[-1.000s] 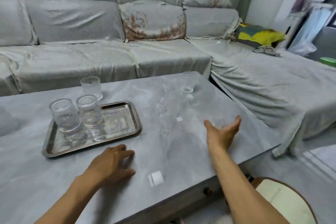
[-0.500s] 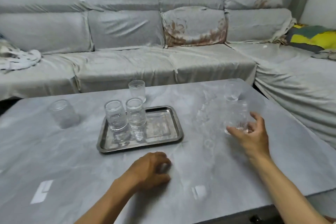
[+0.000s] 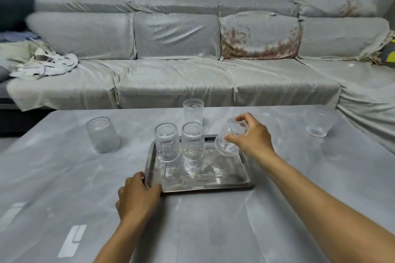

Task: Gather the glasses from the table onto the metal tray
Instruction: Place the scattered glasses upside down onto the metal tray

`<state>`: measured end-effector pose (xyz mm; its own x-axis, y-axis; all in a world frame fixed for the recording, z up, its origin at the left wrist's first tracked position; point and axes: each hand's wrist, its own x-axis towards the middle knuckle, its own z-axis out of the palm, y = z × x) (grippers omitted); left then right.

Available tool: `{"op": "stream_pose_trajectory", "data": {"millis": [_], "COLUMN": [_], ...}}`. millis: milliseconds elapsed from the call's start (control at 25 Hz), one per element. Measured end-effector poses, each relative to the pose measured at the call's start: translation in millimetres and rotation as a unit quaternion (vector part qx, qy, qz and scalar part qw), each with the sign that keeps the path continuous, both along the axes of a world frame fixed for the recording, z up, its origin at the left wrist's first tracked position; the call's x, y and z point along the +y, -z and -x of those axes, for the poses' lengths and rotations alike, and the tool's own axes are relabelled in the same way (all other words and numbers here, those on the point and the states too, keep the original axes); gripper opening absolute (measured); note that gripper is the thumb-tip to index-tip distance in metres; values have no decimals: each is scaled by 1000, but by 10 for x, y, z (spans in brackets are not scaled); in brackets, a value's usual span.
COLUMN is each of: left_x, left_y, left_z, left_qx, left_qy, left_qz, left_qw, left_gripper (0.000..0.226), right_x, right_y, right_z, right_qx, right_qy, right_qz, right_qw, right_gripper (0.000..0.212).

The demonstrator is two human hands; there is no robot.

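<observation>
Tilted glass point(image 3: 228, 143) over tray's point(image 3: 245, 180) far-right edge

Even, diffuse indoor light, moderately bright with a cool grey cast; no single source is visible. Shadows are soft and faint, pooling beneath the left hand point(image 3: 136, 196) and along the near rim of the metal tray point(image 3: 205, 186), whose polished floor returns bright glare patches (mirroring the glasses above). Pale sheen streaks the table point(image 3: 213, 230). Wide-angle distortion bows the sofa point(image 3: 171, 74) outward near the edges. Detail is slightly soft overall, most at the frame margins.
</observation>
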<state>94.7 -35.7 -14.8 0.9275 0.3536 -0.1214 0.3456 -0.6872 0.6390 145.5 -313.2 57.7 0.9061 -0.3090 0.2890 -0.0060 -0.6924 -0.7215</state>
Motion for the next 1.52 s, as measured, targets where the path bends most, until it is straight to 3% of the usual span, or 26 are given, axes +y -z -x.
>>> {"op": "stream_pose_trajectory", "data": {"millis": [120, 440, 480, 560, 640, 720, 840, 1000, 1160, 1360, 1520], "left_x": [74, 119, 129, 163, 215, 389, 820, 1386, 1559, 1505, 1324], "left_y": [55, 118, 95, 38, -20, -86, -260, -488, -283, -182, -256], "left_z": [-40, -43, -24, 4, 6, -29, -315, -1008, -1467, -1702, -1402], "left_qx": [-18, -28, -26, -25, -38, -80, -133, -116, -107, -176, -224], "left_qy": [-7, 12, 18, 23, 0, -38, -66, -134, -119, -97, -81], "left_qz": [40, 18, 26, 82, 160, 144, 81, 84, 125, 161, 161], "left_qw": [999, 999, 999, 996, 986, 986, 986, 981, 979, 966, 958], "left_gripper": [7, 11, 10, 17, 35, 45, 54, 76, 102, 87, 76], "right_x": [145, 285, 340, 609, 1019, 1425, 1676, 1644, 1680, 1697, 1693], "right_y": [163, 254, 239, 271, 432, 675, 976, 1070, 1097, 1127, 1110], "right_z": [-259, -377, -269, 69, 531, 967, 1260, 1233, 1189, 1195, 1232], "right_qx": [21, 45, 18, -119, -195, -176, -95, -55, -72, -78, -74], "right_qy": [-10, -62, -48, -34, -114, -242, -345, -366, -363, -359, -345], "right_qz": [41, 98, 108, 103, 108, 156, 194, 202, 225, 224, 236], "right_qw": [999, 992, 993, 987, 968, 941, 914, 907, 901, 903, 905], "right_gripper": [52, 56, 56, 46, 36, 35, 33, 27, 27, 28, 28]}}
